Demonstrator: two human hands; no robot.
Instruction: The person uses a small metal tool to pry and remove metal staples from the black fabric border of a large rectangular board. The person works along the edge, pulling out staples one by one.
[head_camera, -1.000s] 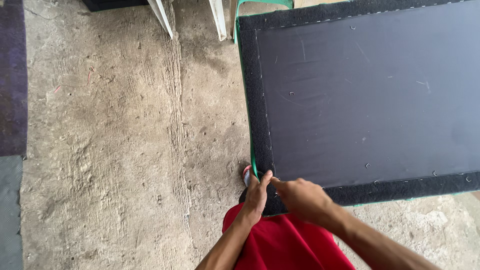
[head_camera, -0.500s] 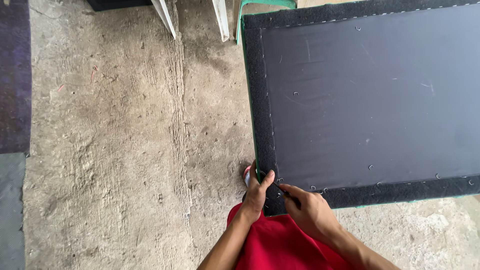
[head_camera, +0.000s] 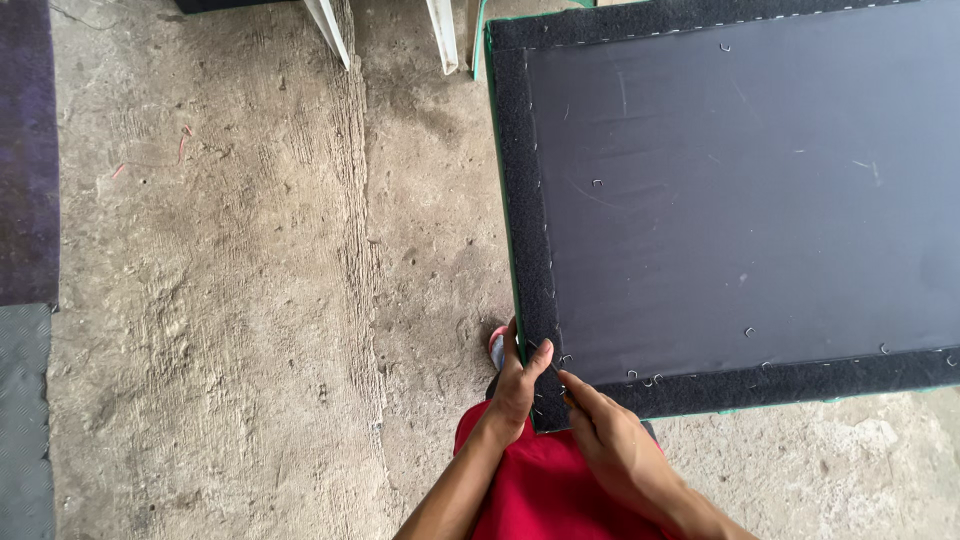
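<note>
Black panel: large dark board (head_camera: 740, 200) edged with fuzzy black fabric, filling upper right of frame.
Left hand (head_camera: 519, 380): fingers wrapped on panel's lower-left corner.
Right hand (head_camera: 610, 435): fingertips pinched at corner's fabric edge.
Surroundings: rough grey concrete floor (head_camera: 250, 300); white frame legs (head_camera: 385, 30) top centre; red garment (head_camera: 545, 490) below.

Both forearms are bare, with no sleeves, gloves, watch or rings showing. The left hand (head_camera: 519, 385) and right hand (head_camera: 612, 440) are uncovered. Below them are bright red shorts (head_camera: 545, 490), and one foot wears a sandal (head_camera: 497, 347) with red and pale straps.
</note>
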